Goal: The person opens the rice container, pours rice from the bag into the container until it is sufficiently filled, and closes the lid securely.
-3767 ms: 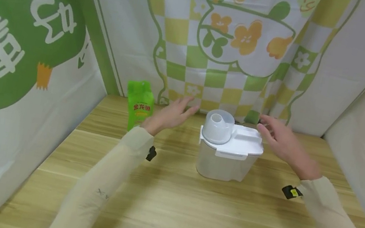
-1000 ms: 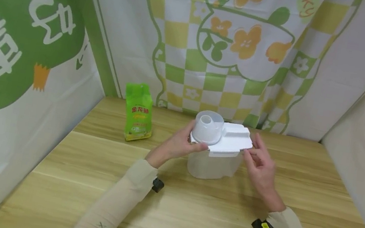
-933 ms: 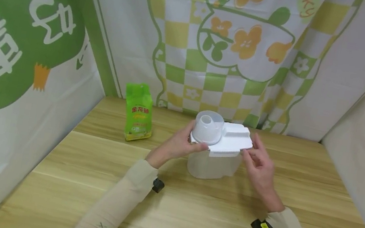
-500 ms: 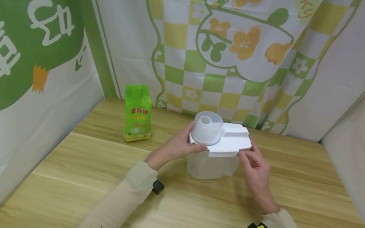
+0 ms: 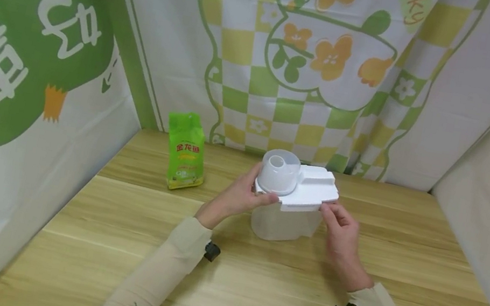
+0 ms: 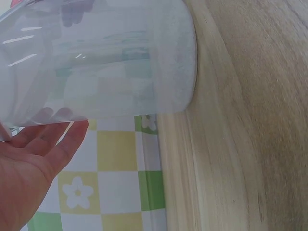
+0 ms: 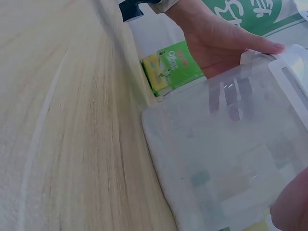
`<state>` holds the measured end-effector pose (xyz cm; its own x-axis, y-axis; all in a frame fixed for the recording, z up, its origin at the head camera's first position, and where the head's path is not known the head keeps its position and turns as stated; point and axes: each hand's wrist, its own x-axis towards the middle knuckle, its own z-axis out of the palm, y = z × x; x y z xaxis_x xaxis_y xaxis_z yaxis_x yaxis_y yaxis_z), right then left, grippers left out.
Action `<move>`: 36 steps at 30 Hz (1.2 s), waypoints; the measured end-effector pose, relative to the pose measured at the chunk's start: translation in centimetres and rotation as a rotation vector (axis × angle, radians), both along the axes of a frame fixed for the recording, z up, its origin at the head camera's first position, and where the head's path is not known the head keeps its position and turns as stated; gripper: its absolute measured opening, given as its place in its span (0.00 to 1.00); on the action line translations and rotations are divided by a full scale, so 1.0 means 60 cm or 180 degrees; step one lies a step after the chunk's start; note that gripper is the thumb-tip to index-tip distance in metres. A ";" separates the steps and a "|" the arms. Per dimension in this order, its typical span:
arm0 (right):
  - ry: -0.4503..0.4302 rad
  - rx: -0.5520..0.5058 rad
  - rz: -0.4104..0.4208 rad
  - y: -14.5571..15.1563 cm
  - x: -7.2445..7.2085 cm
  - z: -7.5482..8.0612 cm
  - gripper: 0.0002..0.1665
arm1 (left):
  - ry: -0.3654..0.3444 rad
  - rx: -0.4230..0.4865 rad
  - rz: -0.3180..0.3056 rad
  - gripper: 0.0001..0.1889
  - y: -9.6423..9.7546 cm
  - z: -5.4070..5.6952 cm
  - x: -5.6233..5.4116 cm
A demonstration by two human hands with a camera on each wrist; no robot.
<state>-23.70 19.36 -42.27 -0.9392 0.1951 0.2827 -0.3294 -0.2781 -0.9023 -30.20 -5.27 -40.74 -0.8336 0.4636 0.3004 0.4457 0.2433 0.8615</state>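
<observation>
A clear plastic storage container [image 5: 281, 226] stands upright on the table under a white lid [image 5: 316, 194]. A translucent measuring cup [image 5: 278, 174] sits upside down on the lid's left part. My left hand [image 5: 237, 193] grips the container's left end, thumb along the lid's front edge. In the left wrist view its fingers [image 6: 67, 142] lie against the clear wall [image 6: 110, 62]. My right hand [image 5: 343, 235] pinches the lid's right edge near the front corner; its other fingers are partly hidden behind that end. Through the clear wall [image 7: 216, 149] no contents show.
A green bag [image 5: 186, 156] with red lettering stands upright at the back left of the wooden table [image 5: 249, 296]. Behind hangs a checked cloth [image 5: 258, 103], with printed cloth walls on both sides.
Both hands, apart from the container in the oldest frame, now hold it, and it sits slightly further left. Over the last second my right fingers have drawn in to the lid's right edge.
</observation>
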 end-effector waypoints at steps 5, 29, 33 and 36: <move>-0.0092 0.0119 -0.0043 -0.002 -0.003 0.002 0.10 | 0.0008 0.0030 -0.0016 0.60 0.000 0.000 0.001; -0.0406 0.0789 -0.0096 -0.003 0.007 0.012 0.12 | -0.0021 0.0032 -0.0013 0.59 0.001 -0.001 0.007; -0.0355 0.0866 -0.0095 -0.005 0.007 0.013 0.11 | 0.0001 0.0056 -0.0009 0.60 0.001 -0.001 0.006; -0.0313 0.0885 -0.0095 -0.006 0.006 0.013 0.11 | 0.0015 0.0051 -0.0003 0.60 0.001 -0.001 0.004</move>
